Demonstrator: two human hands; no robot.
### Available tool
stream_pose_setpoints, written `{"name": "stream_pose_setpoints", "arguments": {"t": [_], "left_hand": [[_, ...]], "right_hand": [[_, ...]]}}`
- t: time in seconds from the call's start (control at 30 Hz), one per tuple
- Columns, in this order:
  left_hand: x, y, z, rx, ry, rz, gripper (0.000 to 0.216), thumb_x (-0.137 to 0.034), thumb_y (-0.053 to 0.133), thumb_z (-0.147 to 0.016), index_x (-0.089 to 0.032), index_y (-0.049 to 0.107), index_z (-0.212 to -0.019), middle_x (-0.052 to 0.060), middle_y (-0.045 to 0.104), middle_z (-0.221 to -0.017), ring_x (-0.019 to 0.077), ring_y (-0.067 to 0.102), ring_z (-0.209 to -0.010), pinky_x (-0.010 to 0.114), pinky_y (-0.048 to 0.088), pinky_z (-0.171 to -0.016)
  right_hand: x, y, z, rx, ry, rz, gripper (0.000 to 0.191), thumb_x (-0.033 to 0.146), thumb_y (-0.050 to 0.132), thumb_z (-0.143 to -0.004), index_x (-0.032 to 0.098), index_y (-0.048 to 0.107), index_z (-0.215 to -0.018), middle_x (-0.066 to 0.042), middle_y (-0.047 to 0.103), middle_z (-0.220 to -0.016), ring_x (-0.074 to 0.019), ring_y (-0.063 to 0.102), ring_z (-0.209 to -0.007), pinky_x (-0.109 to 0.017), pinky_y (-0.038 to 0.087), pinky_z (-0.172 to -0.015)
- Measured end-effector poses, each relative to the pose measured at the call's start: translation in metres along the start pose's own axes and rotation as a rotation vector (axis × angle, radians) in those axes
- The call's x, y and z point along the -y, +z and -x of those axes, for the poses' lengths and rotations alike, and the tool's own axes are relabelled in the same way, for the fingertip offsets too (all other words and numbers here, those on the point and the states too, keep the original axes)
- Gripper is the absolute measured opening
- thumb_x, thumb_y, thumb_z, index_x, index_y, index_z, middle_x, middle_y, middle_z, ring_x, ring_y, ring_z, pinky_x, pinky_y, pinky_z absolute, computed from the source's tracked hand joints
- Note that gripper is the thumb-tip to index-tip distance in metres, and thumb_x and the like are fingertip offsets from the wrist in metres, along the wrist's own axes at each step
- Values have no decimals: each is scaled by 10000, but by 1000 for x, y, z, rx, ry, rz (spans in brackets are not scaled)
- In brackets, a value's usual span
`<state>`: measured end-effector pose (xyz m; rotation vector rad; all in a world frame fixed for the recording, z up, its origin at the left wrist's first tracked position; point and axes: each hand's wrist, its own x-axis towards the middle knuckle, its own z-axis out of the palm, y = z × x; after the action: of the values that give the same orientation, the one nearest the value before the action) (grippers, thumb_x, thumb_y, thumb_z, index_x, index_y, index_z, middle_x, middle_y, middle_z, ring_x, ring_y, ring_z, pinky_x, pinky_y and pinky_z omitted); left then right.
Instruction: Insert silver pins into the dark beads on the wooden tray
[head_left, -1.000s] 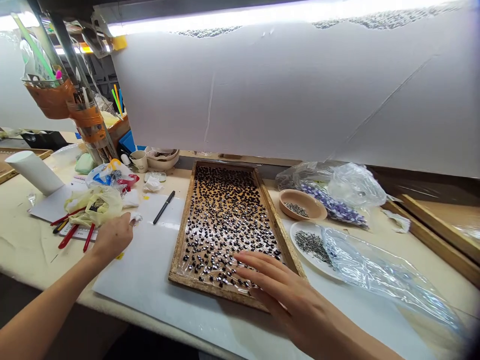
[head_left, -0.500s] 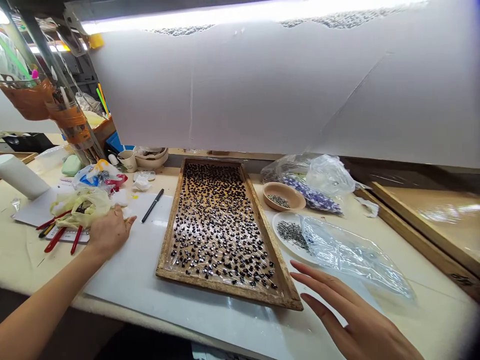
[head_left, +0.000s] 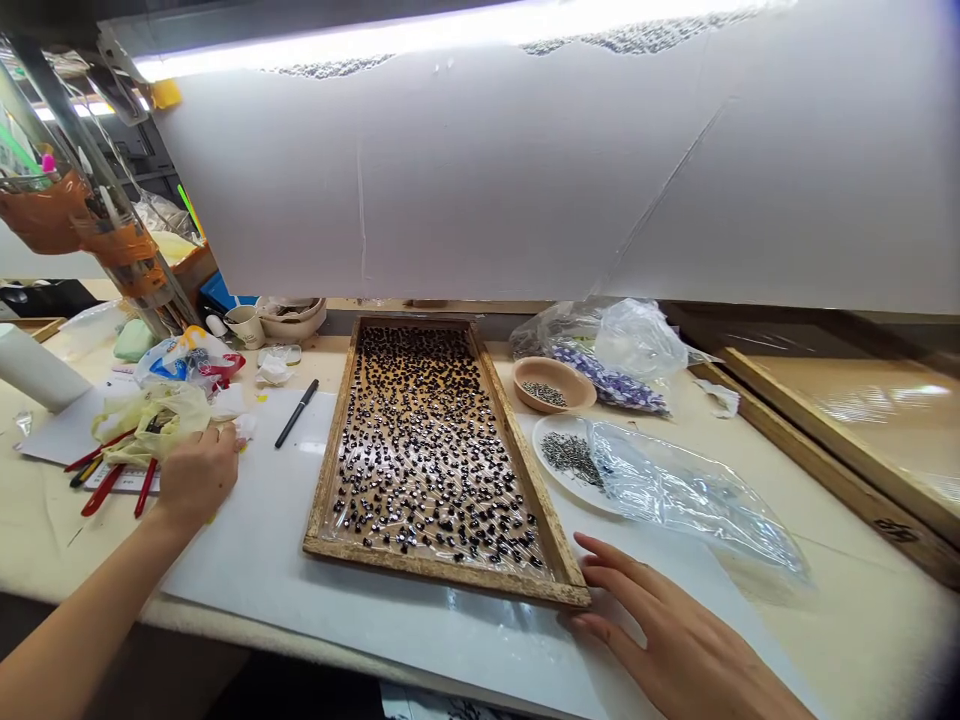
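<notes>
A wooden-framed tray [head_left: 322, 500] lies in the middle of the white work surface, with many small shiny black pieces spread across its plastic-covered bottom. My right hand [head_left: 660, 625] is at the tray's near right corner, fingers apart, fingertips at or very close to the frame; I cannot tell if they press on it. Over on the left, my left hand [head_left: 199, 475] has its fingers curled in beside a crumpled pale yellow plastic bag [head_left: 169, 405] and some white tissue [head_left: 229, 400]. What those fingers hold, if anything, is hidden. Red-handled tools [head_left: 105, 490] stick out from under the bag.
A black pen [head_left: 297, 413] lies left of the tray. To its right are a tan bowl [head_left: 581, 390], a white plate [head_left: 544, 450] of small dark grains, a clear plastic bag [head_left: 697, 505] and purple-white pieces in plastic [head_left: 611, 380]. More wooden frames [head_left: 817, 470] stand at far right.
My right hand has come in to the tray's near right corner. The left hand's fingers have curled in beside the yellow bag. The whole view has shifted slightly.
</notes>
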<state>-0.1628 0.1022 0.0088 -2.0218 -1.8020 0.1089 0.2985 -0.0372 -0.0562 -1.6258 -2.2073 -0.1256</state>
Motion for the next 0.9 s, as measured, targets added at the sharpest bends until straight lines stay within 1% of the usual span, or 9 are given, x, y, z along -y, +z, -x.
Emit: {"name": "stream_pose_setpoints", "arguments": {"t": [0.17,0.23,0.33,0.47,0.63,0.7,0.77,0.83,0.9], "left_hand": [[-1,-7,9,-109,-21,-26,496,-315,257,-897,-47,452,-1266,231,557,-1108,350,517,-986,423,416,-734],[-1,-6,11,-138,29,-20,452,-272,274,-893,-72,486,-1239,216,541,-1145,339,498,-1034,428,403,-816],[1,1,9,-102,135,12,379,-196,294,-879,-111,591,-1099,164,601,-1067,295,522,-1022,396,400,-868],[3,6,6,-85,138,51,349,-190,331,-872,-81,605,-1059,163,628,-1024,274,556,-977,367,431,-836],[-11,-21,28,-148,95,147,326,-244,352,-883,-104,588,-1058,173,575,-1135,299,485,-1093,420,375,-930],[-23,-36,42,-38,179,339,262,-317,398,-879,-165,608,-919,114,619,-993,248,531,-982,374,401,-887],[-35,-46,54,203,269,500,252,-404,446,-858,-213,586,-772,60,619,-869,215,548,-870,335,428,-787],[-46,-53,62,378,310,575,216,-418,515,-817,-222,580,-753,43,607,-843,217,538,-865,333,422,-760],[-55,-55,65,450,312,577,174,-377,527,-811,-216,589,-796,49,599,-872,230,525,-888,357,409,-777]], "right_hand": [[1,-4,-3,51,-16,-16,277,387,431,-864,232,658,-891,-79,652,-1117,-226,665,-908,-335,572,-704],[2,-5,-3,62,-23,-10,272,375,438,-858,229,664,-901,-79,657,-1111,-230,663,-916,-341,571,-726],[2,-6,-4,73,-34,12,279,358,441,-854,217,668,-936,-85,661,-1104,-231,662,-923,-344,569,-750],[2,-8,-6,54,-62,-5,263,348,455,-854,224,672,-934,-77,665,-1096,-225,665,-916,-333,577,-734],[2,-10,-7,77,-69,-22,256,352,455,-860,241,681,-904,-66,670,-1088,-220,666,-924,-321,580,-732],[1,-10,-6,81,-62,-20,267,354,444,-864,243,687,-874,-67,679,-1068,-225,668,-919,-321,580,-735],[-1,-10,-6,84,-61,-12,272,353,440,-868,244,689,-861,-68,684,-1059,-227,673,-908,-319,581,-731],[-2,-10,-7,89,-74,-3,267,346,439,-871,247,686,-857,-65,683,-1061,-225,677,-895,-319,584,-717],[-3,-11,-8,97,-89,8,264,338,431,-876,250,678,-846,-61,682,-1062,-219,681,-881,-319,588,-689]]}}
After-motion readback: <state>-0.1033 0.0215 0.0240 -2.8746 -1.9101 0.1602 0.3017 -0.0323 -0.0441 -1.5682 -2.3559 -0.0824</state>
